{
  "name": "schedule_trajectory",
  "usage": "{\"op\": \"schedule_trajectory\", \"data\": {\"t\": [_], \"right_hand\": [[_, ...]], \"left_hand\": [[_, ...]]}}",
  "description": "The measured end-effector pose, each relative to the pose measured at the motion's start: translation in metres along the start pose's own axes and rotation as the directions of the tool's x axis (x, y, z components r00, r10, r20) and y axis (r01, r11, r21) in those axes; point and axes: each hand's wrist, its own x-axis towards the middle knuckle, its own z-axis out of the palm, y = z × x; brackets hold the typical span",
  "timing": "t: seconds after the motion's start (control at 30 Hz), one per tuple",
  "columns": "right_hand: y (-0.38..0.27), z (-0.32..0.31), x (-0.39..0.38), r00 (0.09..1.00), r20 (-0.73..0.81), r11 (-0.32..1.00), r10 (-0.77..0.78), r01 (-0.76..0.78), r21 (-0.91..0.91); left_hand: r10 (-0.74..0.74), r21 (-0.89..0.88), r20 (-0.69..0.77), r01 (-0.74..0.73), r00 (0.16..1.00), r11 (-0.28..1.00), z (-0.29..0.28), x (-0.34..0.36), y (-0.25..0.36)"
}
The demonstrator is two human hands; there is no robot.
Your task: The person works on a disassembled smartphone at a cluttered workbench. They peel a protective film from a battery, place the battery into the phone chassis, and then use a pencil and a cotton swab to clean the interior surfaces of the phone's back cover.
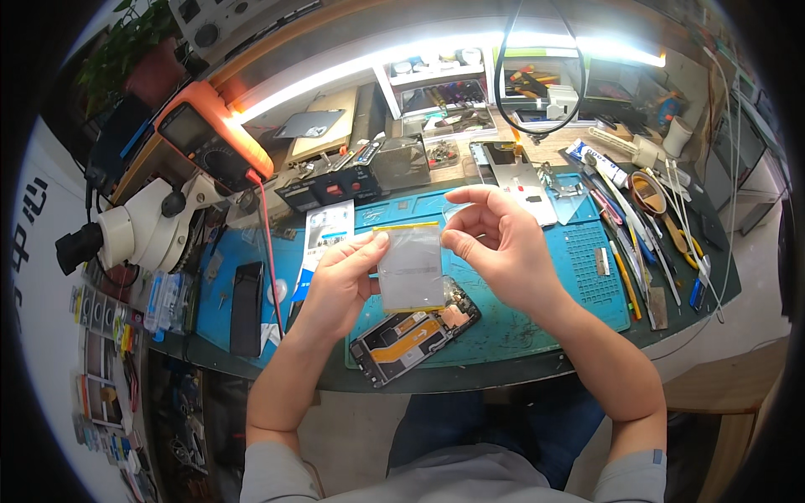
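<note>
Two-handed hold above a phone body, centre of frame. The left hand [340,272] pinches the left edge of a thin translucent panel [410,272] between thumb and fingers, presumably to leave its face uncovered. The right hand [503,247], fingers curled and thumb near the forefinger, is at the panel's upper right edge; whether it grips there cannot be told. Below, the opened phone body [402,344] lies tilted on the blue mat [503,327], which likely shields the bench [495,380]. Hand tools [625,222] lie grouped at right, probably for easy reach; the orange multimeter [214,138] stands upper left, its display visible.
</note>
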Motion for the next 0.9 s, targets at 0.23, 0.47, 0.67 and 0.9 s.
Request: {"op": "schedule_trajectory", "data": {"t": [0.23, 0.47, 0.67, 0.9], "right_hand": [[0.002, 0.005, -0.002, 0.997, -0.06, 0.997, -0.043, 0.039, -0.064], [0.006, 0.007, -0.001, 0.993, -0.096, 0.991, 0.069, -0.057, 0.123], [0.003, 0.003, 0.0, 0.987, 0.006, 0.959, 0.163, -0.16, 0.235], [0.013, 0.001, 0.001, 0.996, -0.001, 0.985, 0.092, -0.091, 0.149]], "left_hand": [[0.034, 0.129, -0.025, -0.031, 0.999, 0.991, 0.001, 0.0, -0.004], [0.047, 0.2, 0.027, -0.051, 0.999, 0.979, -0.002, 0.004, -0.008], [0.08, 0.261, -0.008, -0.076, 0.997, 0.962, 0.002, 0.006, -0.012], [-0.122, 0.015, -0.055, 0.123, 0.991, 0.992, -0.004, 0.008, -0.004]]}}
